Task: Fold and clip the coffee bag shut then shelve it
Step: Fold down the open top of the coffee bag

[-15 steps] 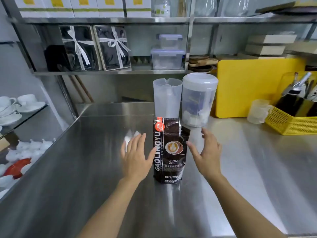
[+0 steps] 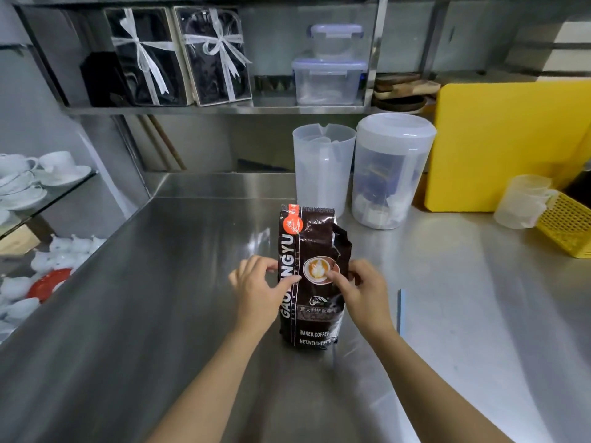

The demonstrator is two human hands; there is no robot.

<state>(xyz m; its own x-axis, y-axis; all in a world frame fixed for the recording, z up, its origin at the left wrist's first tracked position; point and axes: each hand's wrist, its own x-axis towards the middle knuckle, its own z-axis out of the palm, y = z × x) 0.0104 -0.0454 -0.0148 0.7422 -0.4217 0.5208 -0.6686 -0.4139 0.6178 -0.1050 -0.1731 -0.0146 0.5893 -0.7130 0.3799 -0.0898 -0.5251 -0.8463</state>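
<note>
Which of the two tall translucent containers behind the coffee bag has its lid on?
The right container, nearest the yellow board, is lidded; the left pitcher is open-topped.

Two bare forearms reach in from the near edge, no sleeves showing anywhere along them. The left hand [image 2: 256,292] and the right hand [image 2: 364,290] wear no gloves, rings, watch or bands, and the short fingernails look plain and unpainted.

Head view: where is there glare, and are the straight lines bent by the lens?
Head view: soft glare streaks on the steel counter and sheen on the coffee bag; the shelf edge and counter sides bow outward, wide-angle distortion; the picture's edges look softer.
</note>
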